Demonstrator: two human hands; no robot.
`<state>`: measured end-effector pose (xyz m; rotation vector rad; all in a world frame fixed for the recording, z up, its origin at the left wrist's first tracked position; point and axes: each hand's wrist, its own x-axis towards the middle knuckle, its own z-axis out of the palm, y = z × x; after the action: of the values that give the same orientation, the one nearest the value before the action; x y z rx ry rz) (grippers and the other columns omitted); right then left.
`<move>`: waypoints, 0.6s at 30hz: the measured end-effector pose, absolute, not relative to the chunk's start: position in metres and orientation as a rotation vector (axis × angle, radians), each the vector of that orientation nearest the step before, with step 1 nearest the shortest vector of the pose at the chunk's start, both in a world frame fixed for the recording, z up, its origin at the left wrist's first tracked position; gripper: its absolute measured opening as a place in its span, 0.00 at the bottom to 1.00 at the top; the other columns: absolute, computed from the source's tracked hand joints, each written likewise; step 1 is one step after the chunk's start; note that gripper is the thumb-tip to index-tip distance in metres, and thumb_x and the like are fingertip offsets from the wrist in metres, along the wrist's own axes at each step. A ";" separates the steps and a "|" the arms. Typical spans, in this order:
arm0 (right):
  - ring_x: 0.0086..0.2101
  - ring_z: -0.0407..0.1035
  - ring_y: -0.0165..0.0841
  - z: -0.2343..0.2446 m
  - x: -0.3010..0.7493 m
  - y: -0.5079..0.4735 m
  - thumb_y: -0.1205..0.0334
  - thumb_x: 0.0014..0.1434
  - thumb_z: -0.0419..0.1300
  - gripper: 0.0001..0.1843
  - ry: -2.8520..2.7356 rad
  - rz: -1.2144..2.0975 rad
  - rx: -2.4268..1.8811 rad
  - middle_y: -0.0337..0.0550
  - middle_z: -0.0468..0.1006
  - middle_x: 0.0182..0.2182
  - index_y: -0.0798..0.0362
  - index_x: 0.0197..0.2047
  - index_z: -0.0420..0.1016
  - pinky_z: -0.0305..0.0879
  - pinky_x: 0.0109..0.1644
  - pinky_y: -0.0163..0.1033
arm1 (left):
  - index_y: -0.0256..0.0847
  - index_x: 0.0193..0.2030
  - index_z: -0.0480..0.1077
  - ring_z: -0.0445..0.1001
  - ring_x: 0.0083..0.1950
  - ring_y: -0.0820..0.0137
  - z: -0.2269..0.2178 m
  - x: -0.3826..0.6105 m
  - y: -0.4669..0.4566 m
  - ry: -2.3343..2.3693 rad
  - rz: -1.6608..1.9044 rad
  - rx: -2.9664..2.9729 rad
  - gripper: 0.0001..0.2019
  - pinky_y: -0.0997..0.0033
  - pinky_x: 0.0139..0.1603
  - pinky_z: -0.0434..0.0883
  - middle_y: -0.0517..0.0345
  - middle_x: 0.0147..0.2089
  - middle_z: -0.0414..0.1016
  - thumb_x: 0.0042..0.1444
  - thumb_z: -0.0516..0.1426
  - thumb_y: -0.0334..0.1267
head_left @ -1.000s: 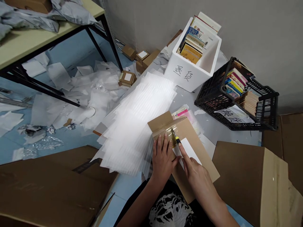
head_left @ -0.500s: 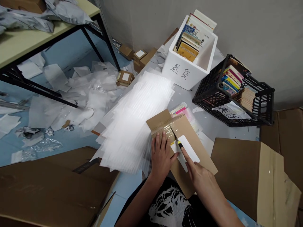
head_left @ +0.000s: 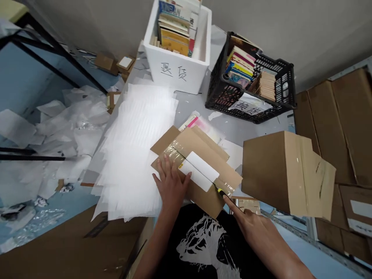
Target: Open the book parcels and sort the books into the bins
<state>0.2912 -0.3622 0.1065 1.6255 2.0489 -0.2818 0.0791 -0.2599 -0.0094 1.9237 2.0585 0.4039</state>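
Note:
A brown cardboard box (head_left: 200, 141) with clear tape across its top lies before me. Its white label (head_left: 195, 164) is crossed by a dark cut line running along the seam. My left hand (head_left: 169, 182) rests on the box's left side, fingers spread and pressing on the cardboard. In my right hand (head_left: 247, 219) is a yellow and black utility knife (head_left: 221, 192), its tip at the seam near the box's right end. The index finger lies along the knife's handle. Behind the box, a book with a pink stripe (head_left: 193, 121) shows in part.
A stack of white foam sheets (head_left: 136, 155) lies left of the box. Behind stand a white foam bin (head_left: 180, 73) and a black crate (head_left: 250, 93), both holding books. An opened carton (head_left: 266, 170) stands at right. Discarded wrapping (head_left: 78, 116) litters the floor at left.
The knife has moved along the seam toward me and to the right, through the label, leaving a cut line. My left hand stays on the box. The view has turned right.

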 end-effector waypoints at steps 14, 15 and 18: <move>0.17 0.68 0.29 0.103 0.343 -0.412 0.80 0.52 0.51 0.47 2.061 -0.442 1.750 0.37 0.75 0.25 0.37 0.70 0.45 0.53 0.19 0.32 | 0.31 0.67 0.52 0.38 0.73 0.45 0.002 0.087 -0.257 2.076 0.268 1.882 0.37 0.34 0.63 0.55 0.36 0.73 0.41 0.59 0.48 0.57; 0.18 0.69 0.30 0.100 0.348 -0.414 0.76 0.57 0.51 0.43 2.106 -0.506 1.809 0.37 0.75 0.26 0.37 0.70 0.44 0.57 0.20 0.32 | 0.31 0.67 0.53 0.39 0.73 0.46 0.004 0.086 -0.255 2.077 0.287 1.897 0.37 0.36 0.63 0.55 0.36 0.73 0.42 0.59 0.48 0.57; 0.25 0.73 0.31 0.091 0.360 -0.424 0.64 0.66 0.47 0.33 2.225 -0.712 2.002 0.39 0.77 0.31 0.41 0.71 0.43 0.66 0.27 0.33 | 0.29 0.65 0.54 0.43 0.72 0.46 0.006 0.082 -0.246 2.125 0.310 1.960 0.38 0.36 0.65 0.52 0.32 0.72 0.45 0.58 0.48 0.59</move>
<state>0.3604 -0.4241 0.0914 2.0017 2.2250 -0.7124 0.0818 -0.2459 0.0062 1.9600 2.1254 0.3101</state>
